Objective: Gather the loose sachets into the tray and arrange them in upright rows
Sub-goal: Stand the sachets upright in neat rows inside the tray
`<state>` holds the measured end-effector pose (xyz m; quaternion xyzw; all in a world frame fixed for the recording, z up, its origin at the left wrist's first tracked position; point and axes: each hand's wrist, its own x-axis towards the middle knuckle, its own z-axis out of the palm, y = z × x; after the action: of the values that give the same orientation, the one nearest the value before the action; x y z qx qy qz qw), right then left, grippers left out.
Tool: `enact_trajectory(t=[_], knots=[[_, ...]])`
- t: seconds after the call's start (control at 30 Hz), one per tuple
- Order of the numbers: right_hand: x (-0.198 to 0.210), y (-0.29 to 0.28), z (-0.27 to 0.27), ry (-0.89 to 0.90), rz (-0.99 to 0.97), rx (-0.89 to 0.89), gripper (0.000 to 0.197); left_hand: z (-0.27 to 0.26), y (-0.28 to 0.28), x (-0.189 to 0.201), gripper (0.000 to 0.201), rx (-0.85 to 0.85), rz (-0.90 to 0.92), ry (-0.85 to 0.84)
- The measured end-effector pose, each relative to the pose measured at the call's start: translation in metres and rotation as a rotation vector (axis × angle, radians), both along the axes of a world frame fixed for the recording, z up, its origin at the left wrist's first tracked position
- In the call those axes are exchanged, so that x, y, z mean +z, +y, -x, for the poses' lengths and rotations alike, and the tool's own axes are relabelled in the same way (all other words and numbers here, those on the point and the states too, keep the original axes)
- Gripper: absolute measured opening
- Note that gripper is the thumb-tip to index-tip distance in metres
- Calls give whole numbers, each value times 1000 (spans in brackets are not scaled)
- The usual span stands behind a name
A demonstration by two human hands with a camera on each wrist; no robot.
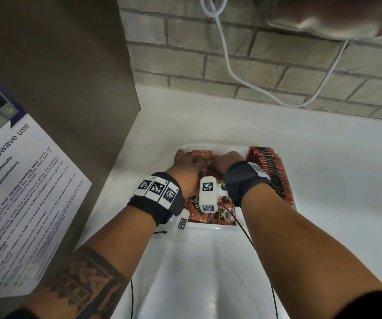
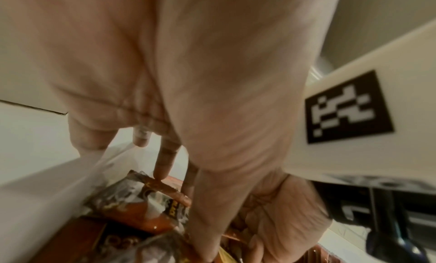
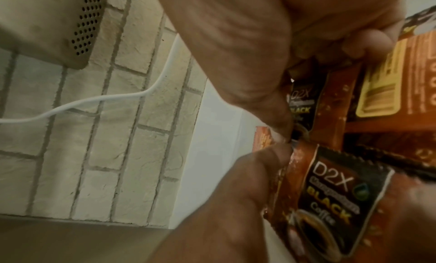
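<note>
Both grips worked inside the tray (image 1: pixel 210 227) at the desk's back edge: right hand (image 3: pixel 271 142) pinched loose sachets (image 3: pixel 330 198), left hand (image 2: pixel 162 166) fingers straight, pressing them. Crowded hands risked toppling the upright row (image 1: pixel 270 173).

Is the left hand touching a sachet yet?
Touching: the left wrist view shows a fingertip of the left hand pressed on the top edge of a sachet.

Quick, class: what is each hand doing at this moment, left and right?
Left hand: fingers straight, pressing down on the loose sachets in the tray.
Right hand: fingers pinching a coffee sachet.
</note>
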<state>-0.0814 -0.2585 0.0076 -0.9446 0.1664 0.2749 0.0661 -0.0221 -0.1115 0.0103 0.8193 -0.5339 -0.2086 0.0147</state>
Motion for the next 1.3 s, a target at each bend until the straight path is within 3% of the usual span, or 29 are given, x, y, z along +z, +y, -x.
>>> enact_trajectory(t=[0.47,0.63,0.73,0.83,1.0,1.13,1.3], knots=[[20,-3,14,-19,83,-85,49,3,-1,0,68,119,27,40],[28,-3,12,-167,-27,-432,42,3,-2,0,68,122,-11,32],[35,-4,15,-216,-76,-525,39,0,-4,-8,63,156,-49,38],[41,-4,18,-272,-153,-669,19,0,-5,-10,62,172,-66,36],[37,-14,28,-689,-475,-1035,13,1,-6,-6,59,194,-71,39],[65,-23,42,-723,-552,-1095,27,6,-7,4,61,198,-75,8],[100,-36,79,-863,-709,-1158,18,19,-20,25,53,120,-66,-104]])
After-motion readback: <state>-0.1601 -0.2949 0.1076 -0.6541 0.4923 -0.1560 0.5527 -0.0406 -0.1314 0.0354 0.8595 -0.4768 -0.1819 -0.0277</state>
